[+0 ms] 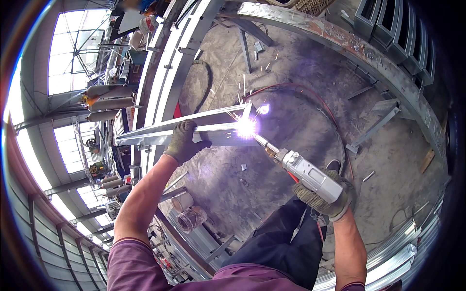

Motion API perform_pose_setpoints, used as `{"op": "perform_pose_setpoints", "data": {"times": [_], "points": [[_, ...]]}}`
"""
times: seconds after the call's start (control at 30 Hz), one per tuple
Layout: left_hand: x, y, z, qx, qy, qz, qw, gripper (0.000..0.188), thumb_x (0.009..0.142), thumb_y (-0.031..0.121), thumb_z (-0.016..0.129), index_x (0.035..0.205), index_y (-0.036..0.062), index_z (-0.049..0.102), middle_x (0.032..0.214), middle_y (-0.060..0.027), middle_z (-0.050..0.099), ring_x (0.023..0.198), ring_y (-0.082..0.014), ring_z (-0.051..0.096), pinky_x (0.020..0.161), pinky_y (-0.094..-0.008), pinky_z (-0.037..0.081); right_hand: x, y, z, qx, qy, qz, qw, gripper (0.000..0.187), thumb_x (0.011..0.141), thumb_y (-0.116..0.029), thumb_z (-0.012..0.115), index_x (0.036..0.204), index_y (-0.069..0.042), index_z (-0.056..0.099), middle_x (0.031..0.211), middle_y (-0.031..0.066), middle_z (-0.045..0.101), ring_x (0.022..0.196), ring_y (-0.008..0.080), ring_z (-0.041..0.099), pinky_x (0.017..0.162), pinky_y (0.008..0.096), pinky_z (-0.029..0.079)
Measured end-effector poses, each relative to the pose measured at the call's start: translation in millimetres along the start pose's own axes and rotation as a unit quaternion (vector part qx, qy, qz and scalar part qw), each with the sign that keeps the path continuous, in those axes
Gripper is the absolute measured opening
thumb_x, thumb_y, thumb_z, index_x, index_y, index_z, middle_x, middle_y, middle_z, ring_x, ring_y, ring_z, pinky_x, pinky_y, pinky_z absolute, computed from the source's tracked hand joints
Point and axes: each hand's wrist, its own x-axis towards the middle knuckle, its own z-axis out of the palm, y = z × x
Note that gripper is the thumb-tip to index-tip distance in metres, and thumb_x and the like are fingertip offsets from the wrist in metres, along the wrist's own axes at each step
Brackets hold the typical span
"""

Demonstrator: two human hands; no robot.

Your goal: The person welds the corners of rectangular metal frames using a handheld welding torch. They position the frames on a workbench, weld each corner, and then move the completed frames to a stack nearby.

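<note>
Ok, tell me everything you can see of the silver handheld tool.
The silver handheld tool has a boxy, metallic-looking body with small round fittings near its front, a rectangular recess on its upper face and a slim nozzle. It slants up and left, nozzle toward a glaring, sparking spot at the metal beam's end. The gloved right hand grips its rear. Glare hides whether the tip touches metal.

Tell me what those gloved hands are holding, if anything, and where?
The right hand holds the silver handheld tool by its rear body. The left hand touches the near bar of the metal frame, but whether it grips can't be told.
</note>
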Motion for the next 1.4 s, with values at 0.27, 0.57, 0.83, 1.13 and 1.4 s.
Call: {"op": "perform_pose_setpoints", "data": {"times": [0.27,0.57,0.83,1.13,1.4], "points": [[-1.4,-9.0,6.3,0.003,0.009,0.013,1.0,0.079,0.07,0.046,0.097,0.123,0.0012,0.059,0.12,-0.0212,0.063,0.117,-0.0416,0.059,0.103,-0.0498,0.047,1.6,-20.0,30.6,-0.096,0.023,0.012,0.995,0.086,0.106,-0.046,0.059,0.167,0.001,0.023,0.165,0.0402,0.026,0.154,0.0551,0.03,0.122,0.0564,0.041],[3.8,-8.7,7.0,-0.006,0.015,0.028,0.999,0.079,0.068,0.043,0.099,0.122,0.0024,0.058,0.119,-0.0209,0.063,0.117,-0.0421,0.059,0.102,-0.0502,0.047,1.1,25.7,-17.2,0.376,-0.046,-0.084,0.922,0.078,0.105,-0.048,0.059,0.162,0.0,0.033,0.157,0.0346,0.039,0.14,0.047,0.049,0.112,0.0497,0.051],[-0.9,-3.5,1.4,0.003,0.032,0.034,0.999,0.077,0.069,0.042,0.098,0.12,0.0007,0.057,0.116,-0.0213,0.063,0.111,-0.043,0.061,0.097,-0.0516,0.049,2.1,-10.9,25.7,-0.462,0.133,-0.176,0.859,0.031,0.104,-0.025,0.065,0.134,-0.017,0.071,0.129,0.0008,0.076,0.116,0.0159,0.071,0.102,0.0341,0.055],[0.4,-4.0,2.5,0.014,0.024,0.034,0.999,0.078,0.069,0.043,0.098,0.12,0.0005,0.057,0.117,-0.0215,0.063,0.112,-0.042,0.061,0.098,-0.0511,0.05,6.8,-31.6,51.4,-0.266,0.214,-0.056,0.938,0.019,0.095,-0.017,0.077,0.113,-0.011,0.079,0.107,0.0005,0.081,0.098,0.0156,0.077,0.094,0.0326,0.059],[0.5,-4.0,2.1,0.001,0.034,0.036,0.999,0.076,0.069,0.04,0.099,0.119,0.0007,0.057,0.115,-0.0211,0.064,0.109,-0.0424,0.062,0.096,-0.0511,0.051,3.2,-16.9,35.4,-0.355,0.19,-0.084,0.912,0.021,0.099,-0.018,0.071,0.118,-0.015,0.077,0.115,-0.0011,0.08,0.105,0.0161,0.075,0.099,0.034,0.056]]}}
